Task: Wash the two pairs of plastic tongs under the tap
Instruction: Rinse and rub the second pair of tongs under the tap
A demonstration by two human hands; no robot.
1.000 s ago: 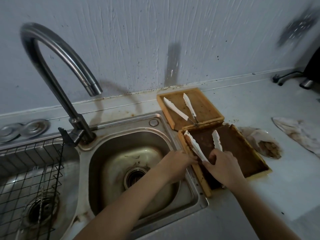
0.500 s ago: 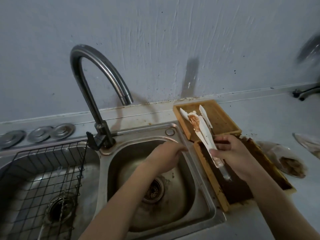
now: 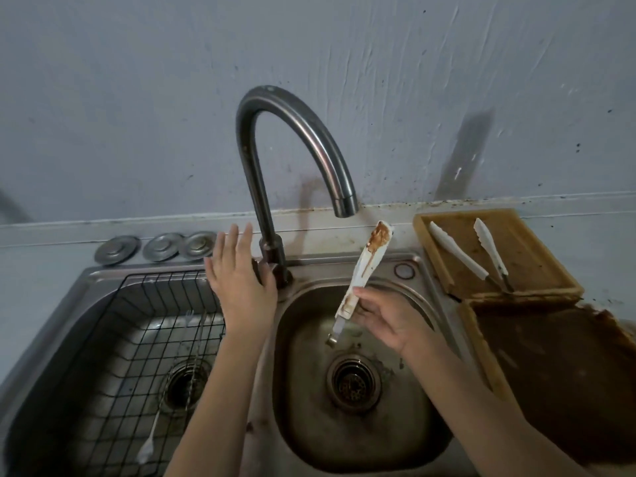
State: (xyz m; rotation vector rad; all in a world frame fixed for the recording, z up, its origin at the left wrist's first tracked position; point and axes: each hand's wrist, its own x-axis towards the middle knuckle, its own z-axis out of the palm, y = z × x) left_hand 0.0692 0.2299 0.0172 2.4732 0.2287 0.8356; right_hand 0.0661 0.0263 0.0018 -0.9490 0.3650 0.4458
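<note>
My right hand grips a pair of white plastic tongs smeared with brown sauce, held closed and tilted over the right sink basin, tip just below and right of the tap spout. No water runs from the tap. My left hand has its fingers spread at the tap's base, over the lever, which it hides. A second pair of white tongs lies spread open in the upper wooden tray on the counter.
The left basin holds a black wire rack with a white utensil under it. Three metal discs sit behind it. A lower wooden tray coated in brown sauce sits right of the sink.
My right hand carried the dirty tongs from the lower tray to over the right basin under the spout. My left hand left the basin and reached the tap's base.
</note>
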